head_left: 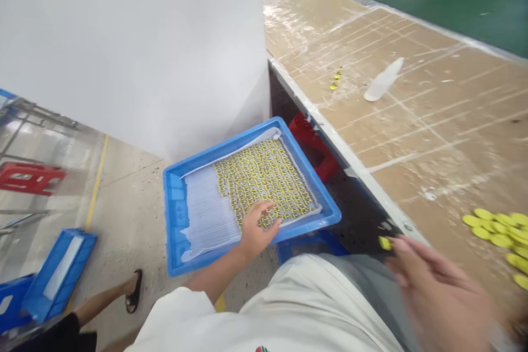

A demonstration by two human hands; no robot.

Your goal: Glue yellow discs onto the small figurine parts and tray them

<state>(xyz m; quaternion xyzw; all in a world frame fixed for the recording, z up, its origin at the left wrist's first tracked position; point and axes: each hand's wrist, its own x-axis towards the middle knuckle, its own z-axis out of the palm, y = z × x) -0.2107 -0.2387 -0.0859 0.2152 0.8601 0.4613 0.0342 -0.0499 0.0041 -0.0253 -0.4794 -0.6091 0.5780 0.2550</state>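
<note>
Left of the brown surface (412, 99), the blue tray (175, 214) holds a sheet of yellow parts (264, 176), left hand (254, 231) spread on its near edge, right hand (437, 286) blurred, pinching one yellow piece (385, 242)

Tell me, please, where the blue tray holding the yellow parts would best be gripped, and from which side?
Probably by the near rim of the blue tray, coming from the person's side. That edge faces the body and is bare, and the left hand already lies across it on the sheet of yellow parts. The far side sits close to the white panel, and the right side near the table edge.
</note>
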